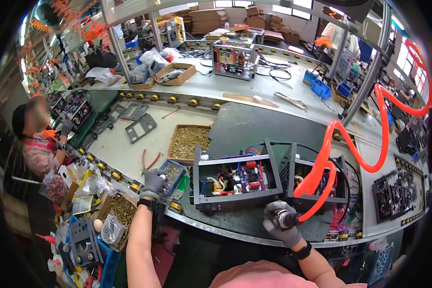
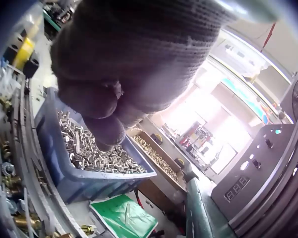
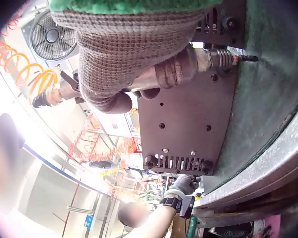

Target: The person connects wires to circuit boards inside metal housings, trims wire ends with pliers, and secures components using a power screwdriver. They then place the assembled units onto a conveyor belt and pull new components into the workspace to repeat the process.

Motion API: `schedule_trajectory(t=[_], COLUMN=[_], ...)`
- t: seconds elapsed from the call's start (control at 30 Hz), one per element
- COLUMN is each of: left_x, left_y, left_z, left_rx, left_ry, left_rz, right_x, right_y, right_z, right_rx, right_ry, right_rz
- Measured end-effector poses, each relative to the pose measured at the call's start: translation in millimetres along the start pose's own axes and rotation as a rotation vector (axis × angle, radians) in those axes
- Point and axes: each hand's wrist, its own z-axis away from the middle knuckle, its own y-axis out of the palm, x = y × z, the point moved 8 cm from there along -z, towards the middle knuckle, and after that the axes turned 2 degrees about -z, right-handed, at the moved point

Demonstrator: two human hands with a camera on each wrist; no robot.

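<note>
My left hand (image 1: 154, 181), in a grey knit glove, is at a blue bin (image 2: 99, 184) of small silver screws (image 2: 99, 154). Its fingers are bent and gathered over the heap, pinching a small shiny piece that looks like a screw (image 2: 118, 89). My gloved right hand (image 1: 279, 226) grips a pneumatic screwdriver (image 3: 176, 69), fed by a red coiled hose (image 1: 324, 153). In the right wrist view the driver's bit (image 3: 247, 58) points at the green work surface, beside a dark metal panel (image 3: 184, 114). An open-topped device (image 1: 235, 197) with wiring inside stands between both hands.
A second open device (image 1: 317, 196) stands right of the first, behind the hose. Red-handled pliers (image 1: 151, 162) and a box of brass-coloured screws (image 1: 192, 140) lie beyond the blue bin. Cut metal plates (image 1: 141, 127) lie farther left. Another person (image 1: 38, 149) works at the left.
</note>
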Motion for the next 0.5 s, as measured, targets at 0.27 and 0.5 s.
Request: schedule_trajectory(t=[0.27, 0.5], left_x=[-27.1, -138.5], left_y=[-26.9, -6.8], left_z=[31.8, 169.8], left_rx=[-0.024, 0.324], left_ry=[-0.138, 0.047], left_rz=[0.270, 1.036], right_x=[14.8, 138.9], right_y=[0.4, 39.9], right_z=[-14.3, -73.1], right_rx=[0.103, 0.240], right_ry=[0.054, -0.170], right_rz=[-0.091, -0.756])
